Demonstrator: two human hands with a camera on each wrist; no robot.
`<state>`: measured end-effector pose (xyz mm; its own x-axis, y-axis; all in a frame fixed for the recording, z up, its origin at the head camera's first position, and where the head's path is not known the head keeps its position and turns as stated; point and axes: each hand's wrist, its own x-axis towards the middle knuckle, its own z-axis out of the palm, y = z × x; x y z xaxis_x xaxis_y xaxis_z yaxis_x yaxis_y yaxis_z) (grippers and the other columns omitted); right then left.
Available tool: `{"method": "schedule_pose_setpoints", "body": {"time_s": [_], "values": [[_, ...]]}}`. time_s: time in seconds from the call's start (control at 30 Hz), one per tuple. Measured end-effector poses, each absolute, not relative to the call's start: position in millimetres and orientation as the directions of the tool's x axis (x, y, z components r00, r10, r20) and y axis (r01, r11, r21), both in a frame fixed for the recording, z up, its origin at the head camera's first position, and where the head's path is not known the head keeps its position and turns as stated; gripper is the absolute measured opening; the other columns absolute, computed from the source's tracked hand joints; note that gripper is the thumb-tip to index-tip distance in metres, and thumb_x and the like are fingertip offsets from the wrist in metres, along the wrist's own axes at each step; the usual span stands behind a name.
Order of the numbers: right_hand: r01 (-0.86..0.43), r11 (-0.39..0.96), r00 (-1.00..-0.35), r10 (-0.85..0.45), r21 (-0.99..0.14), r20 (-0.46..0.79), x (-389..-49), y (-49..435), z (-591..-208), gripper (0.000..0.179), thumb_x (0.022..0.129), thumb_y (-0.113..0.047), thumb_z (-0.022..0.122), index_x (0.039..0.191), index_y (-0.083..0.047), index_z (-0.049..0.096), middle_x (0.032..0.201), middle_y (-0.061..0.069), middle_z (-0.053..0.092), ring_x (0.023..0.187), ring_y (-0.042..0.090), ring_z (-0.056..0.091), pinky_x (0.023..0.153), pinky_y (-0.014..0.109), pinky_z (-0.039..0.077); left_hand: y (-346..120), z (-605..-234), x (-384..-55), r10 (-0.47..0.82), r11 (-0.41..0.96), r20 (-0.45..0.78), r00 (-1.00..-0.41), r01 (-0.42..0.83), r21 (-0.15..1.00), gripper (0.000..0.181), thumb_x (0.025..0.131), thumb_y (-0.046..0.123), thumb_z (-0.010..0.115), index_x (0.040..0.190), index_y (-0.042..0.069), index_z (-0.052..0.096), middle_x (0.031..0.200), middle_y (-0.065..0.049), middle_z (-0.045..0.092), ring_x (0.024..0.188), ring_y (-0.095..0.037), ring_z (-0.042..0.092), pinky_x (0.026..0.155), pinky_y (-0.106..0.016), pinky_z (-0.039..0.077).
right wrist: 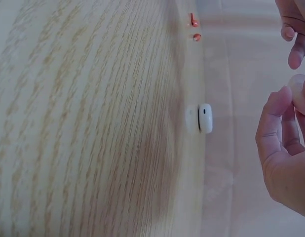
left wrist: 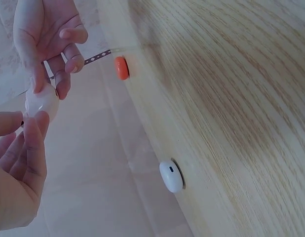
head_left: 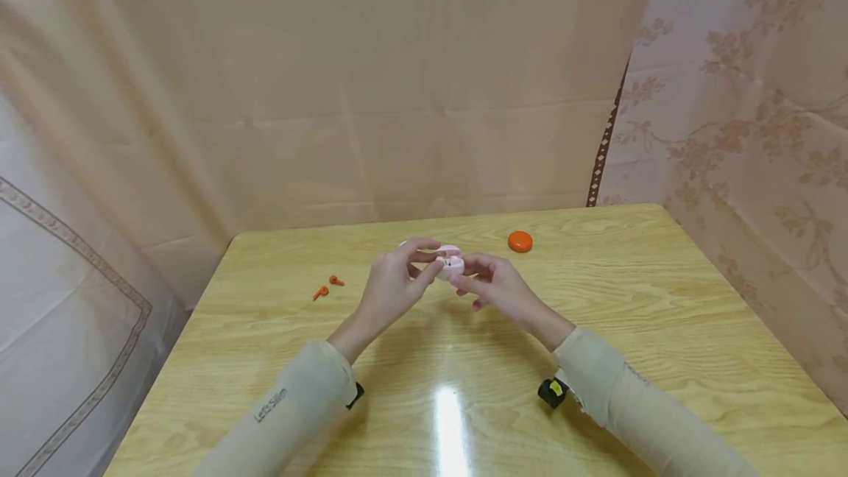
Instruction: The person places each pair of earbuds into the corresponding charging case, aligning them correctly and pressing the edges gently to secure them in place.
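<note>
A small pale pink earbud case (head_left: 450, 268) is held up above the table with its lid (head_left: 448, 249) raised. A dark spot and a pale shape, perhaps an earbud, show in its opening. My right hand (head_left: 498, 287) grips the case from the right between thumb and fingers. From the other side, my left hand (head_left: 392, 278) holds it, forefinger by the lid and thumb at the front rim. In the left wrist view, the left fingers (left wrist: 40, 129) touch the rounded case (left wrist: 43, 102). Whether the left fingertips also pinch an earbud is hidden.
Two orange earbuds (head_left: 322, 291) lie on the wooden table (head_left: 265, 359) at the left. A round orange case (head_left: 520, 241) sits near the back edge. A white case (left wrist: 171, 176) stands at the back, mostly behind my left hand in the head view. Curtains (head_left: 397, 94) hang behind.
</note>
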<state>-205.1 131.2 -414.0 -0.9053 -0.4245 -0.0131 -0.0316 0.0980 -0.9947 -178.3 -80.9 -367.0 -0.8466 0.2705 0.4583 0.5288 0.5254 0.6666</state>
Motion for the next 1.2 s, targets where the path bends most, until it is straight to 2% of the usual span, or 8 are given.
{"method": "schedule_pose_setpoints", "body": {"time_s": [0.1, 0.33, 0.57, 0.8, 0.9, 1.07, 1.2], "values": [[-0.026, 0.096, -0.905, -0.425, -0.995, -0.018, -205.3, 131.8, -414.0, 0.041, 0.095, -0.028, 0.075, 0.128, -0.007, 0.064, 0.115, 0.013, 0.068, 0.104, 0.046, 0.063, 0.065, 0.034, 0.058, -80.1, -366.0, -178.5, 0.273, 0.526, 0.459, -0.846, 0.530, 0.665, 0.027, 0.094, 0.013, 0.075, 0.119, 0.003, 0.069, 0.111, -0.009, 0.075, 0.090, -0.018, 0.074, 0.067, -0.023, 0.057], [-0.025, 0.101, -0.904, -0.426, -0.995, -0.021, -204.8, 132.4, -414.0, 0.042, 0.094, -0.029, 0.075, 0.128, -0.007, 0.064, 0.114, 0.012, 0.068, 0.099, 0.038, 0.066, 0.065, 0.034, 0.058, -80.0, -366.5, -178.3, 0.272, 0.528, 0.472, -0.839, 0.540, 0.655, 0.023, 0.094, 0.011, 0.074, 0.116, 0.004, 0.070, 0.108, -0.007, 0.075, 0.088, -0.016, 0.074, 0.066, -0.024, 0.057], [-0.026, 0.098, -0.902, -0.432, -0.995, -0.019, -203.8, 132.7, -413.1, 0.040, 0.094, -0.029, 0.075, 0.127, -0.009, 0.065, 0.113, 0.012, 0.067, 0.103, 0.046, 0.063, 0.064, 0.033, 0.057, -80.8, -368.5, -178.4, 0.277, 0.529, 0.490, -0.826, 0.557, 0.640, 0.024, 0.094, 0.011, 0.074, 0.117, 0.004, 0.069, 0.105, -0.009, 0.076, 0.079, -0.018, 0.073, 0.061, -0.024, 0.056], [-0.037, 0.096, -0.904, -0.428, -0.995, -0.008, -203.0, 132.7, -412.1, 0.041, 0.096, -0.026, 0.074, 0.129, -0.005, 0.064, 0.113, 0.013, 0.068, 0.094, 0.030, 0.067, 0.065, 0.034, 0.058, -80.8, -368.5, -180.2, 0.271, 0.538, 0.520, -0.810, 0.575, 0.616, 0.022, 0.094, 0.012, 0.075, 0.115, 0.005, 0.071, 0.101, -0.007, 0.075, 0.073, -0.015, 0.069, 0.062, -0.024, 0.056], [-0.034, 0.095, -0.905, -0.426, -0.995, -0.009, -203.3, 132.4, -412.5, 0.041, 0.096, -0.024, 0.073, 0.130, -0.004, 0.063, 0.112, 0.013, 0.067, 0.092, 0.027, 0.067, 0.065, 0.034, 0.058, -80.9, -368.6, -180.9, 0.269, 0.536, 0.523, -0.808, 0.577, 0.616, 0.021, 0.094, 0.011, 0.074, 0.113, 0.005, 0.071, 0.100, -0.006, 0.074, 0.071, -0.014, 0.068, 0.061, -0.024, 0.056], [-0.038, 0.090, -0.903, -0.430, -0.995, -0.005, -203.1, 132.4, -413.4, 0.040, 0.096, -0.026, 0.073, 0.128, -0.004, 0.064, 0.111, 0.013, 0.066, 0.097, 0.041, 0.065, 0.065, 0.034, 0.058, -81.4, -369.3, -181.4, 0.278, 0.534, 0.533, -0.799, 0.590, 0.606, 0.019, 0.093, 0.009, 0.075, 0.112, 0.004, 0.071, 0.099, -0.005, 0.073, 0.074, -0.013, 0.067, 0.062, -0.024, 0.056], [-0.045, 0.090, -0.898, -0.439, -0.995, 0.001, -202.8, 132.4, -413.2, 0.039, 0.096, -0.027, 0.073, 0.127, -0.004, 0.064, 0.113, 0.013, 0.066, 0.095, 0.037, 0.066, 0.064, 0.033, 0.057, -81.7, -371.3, -183.0, 0.287, 0.526, 0.539, -0.792, 0.601, 0.602, 0.018, 0.093, 0.007, 0.074, 0.111, 0.003, 0.071, 0.098, -0.005, 0.073, 0.080, -0.016, 0.067, 0.065, -0.025, 0.056]]}}
